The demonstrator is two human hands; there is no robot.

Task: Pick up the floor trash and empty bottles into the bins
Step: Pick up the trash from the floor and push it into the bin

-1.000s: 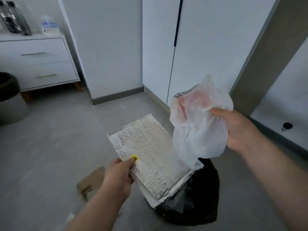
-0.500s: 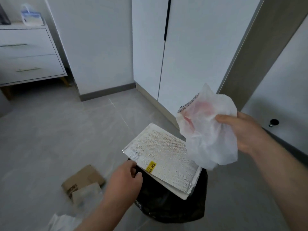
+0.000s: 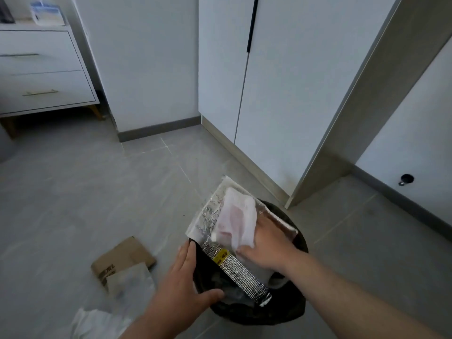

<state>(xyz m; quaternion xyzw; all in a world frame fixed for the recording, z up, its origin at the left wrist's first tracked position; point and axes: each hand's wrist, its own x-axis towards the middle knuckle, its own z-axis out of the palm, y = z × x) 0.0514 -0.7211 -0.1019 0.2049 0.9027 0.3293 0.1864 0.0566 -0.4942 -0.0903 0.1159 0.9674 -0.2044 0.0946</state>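
Note:
A bin with a black liner (image 3: 259, 313) stands on the grey floor at lower centre. A silver foil pouch (image 3: 234, 271) with a yellow sticker sticks slantwise out of it. My right hand (image 3: 267, 243) presses a crumpled white plastic bag (image 3: 236, 220) down onto the pouch, thumb tucked at the bag's edge. Over the bin's left rim lies my left hand (image 3: 187, 282), fingers extended and thumb inside, holding nothing. Left of the bin, a flattened brown cardboard piece (image 3: 122, 256) lies on the floor, with a pale sheet (image 3: 132, 281) over its corner and crumpled white trash (image 3: 97, 322) nearer me.
White wardrobe doors (image 3: 281, 94) rise just behind the bin, and a beige door frame (image 3: 347, 143) stands to its right. A black door stopper (image 3: 406, 179) sits low on the right wall. A white drawer unit (image 3: 44, 77) on wooden legs stands far left.
My left hand let go of the foil pouch, which dropped into the bin, then moved to the rim. My right hand lowered the white bag from chest height onto the pouch.

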